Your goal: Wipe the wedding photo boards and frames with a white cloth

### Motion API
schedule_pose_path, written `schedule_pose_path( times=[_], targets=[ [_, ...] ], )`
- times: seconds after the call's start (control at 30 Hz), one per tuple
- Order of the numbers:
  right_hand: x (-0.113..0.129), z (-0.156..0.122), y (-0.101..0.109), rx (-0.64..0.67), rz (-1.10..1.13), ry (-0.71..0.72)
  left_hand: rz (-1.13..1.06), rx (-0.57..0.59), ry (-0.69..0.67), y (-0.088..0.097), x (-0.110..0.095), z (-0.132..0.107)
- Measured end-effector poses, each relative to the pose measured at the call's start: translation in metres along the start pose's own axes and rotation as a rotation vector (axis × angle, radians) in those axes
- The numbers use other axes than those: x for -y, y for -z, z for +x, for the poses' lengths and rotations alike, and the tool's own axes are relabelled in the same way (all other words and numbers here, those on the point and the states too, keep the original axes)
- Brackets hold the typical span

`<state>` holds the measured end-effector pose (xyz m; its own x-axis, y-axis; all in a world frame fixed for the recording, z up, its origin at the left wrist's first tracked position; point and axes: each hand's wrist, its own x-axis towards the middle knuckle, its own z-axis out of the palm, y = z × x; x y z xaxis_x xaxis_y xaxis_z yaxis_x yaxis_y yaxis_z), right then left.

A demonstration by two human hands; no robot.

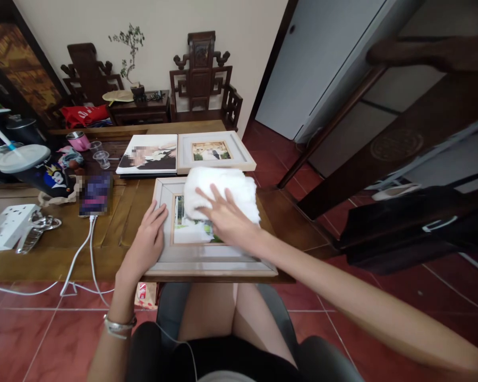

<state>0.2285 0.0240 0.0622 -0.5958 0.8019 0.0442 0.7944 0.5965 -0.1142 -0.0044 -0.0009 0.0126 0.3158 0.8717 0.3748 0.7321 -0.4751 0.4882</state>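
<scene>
Taking the picture frame [207, 267] as the dial, it lies flat on the table [127, 217] directly before you, twelve o'clock pointing away; your left hand [145, 241] rests at nine, fingers nearly straight along the edge, with no firm grasp evident; your right hand [225, 212] lies with fingers spread over the white cloth [241, 185], toward one o'clock, flat rather than pinching; step in hand, as judged: wiping the face; the next move calls for even strokes toward six, your left hand steadying; a second frame [241, 151] lies near, at twelve.
</scene>
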Motion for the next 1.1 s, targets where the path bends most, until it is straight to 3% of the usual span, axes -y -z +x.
schedule_pose_path(
  times=[0.1, 0.2, 0.33, 0.5, 0.6, 0.7, 0.8, 0.9, 1.0, 1.1],
  targets=[
    [-0.018, 0.032, 0.001, -0.041, -0.035, -0.037, 0.011, -0.008, -0.003, 0.0, 0.0, 0.0],
    [-0.013, 0.039, 0.005, 0.028, -0.033, -0.024, 0.016, -0.012, -0.006, -0.001, 0.001, 0.0],
    [0.015, 0.002, 0.02, 0.224, 0.046, 0.034, 0.019, -0.013, 0.001, -0.002, 0.002, 0.0],
    [0.045, -0.057, 0.058, 0.476, 0.252, 0.182, 0.024, -0.021, 0.003, -0.002, 0.002, 0.0],
    [0.049, -0.065, 0.059, 0.475, 0.316, 0.225, 0.028, -0.007, 0.007, -0.002, 0.001, 0.0],
    [0.043, -0.045, 0.035, 0.327, 0.264, 0.189, 0.023, 0.01, 0.029, -0.001, -0.001, 0.001],
    [0.03, -0.004, 0.007, 0.126, 0.068, 0.109, -0.022, -0.004, 0.052, 0.002, -0.007, 0.001],
    [0.02, 0.042, -0.003, -0.021, -0.112, 0.082, -0.086, -0.017, 0.064, 0.006, -0.012, 0.001],
    [0.024, 0.067, 0.002, -0.027, -0.172, 0.111, -0.115, -0.016, 0.082, 0.008, -0.015, 0.001],
    [0.039, 0.058, 0.009, 0.082, -0.137, 0.139, -0.134, -0.027, 0.089, 0.009, -0.015, 0.0]
  ],
)
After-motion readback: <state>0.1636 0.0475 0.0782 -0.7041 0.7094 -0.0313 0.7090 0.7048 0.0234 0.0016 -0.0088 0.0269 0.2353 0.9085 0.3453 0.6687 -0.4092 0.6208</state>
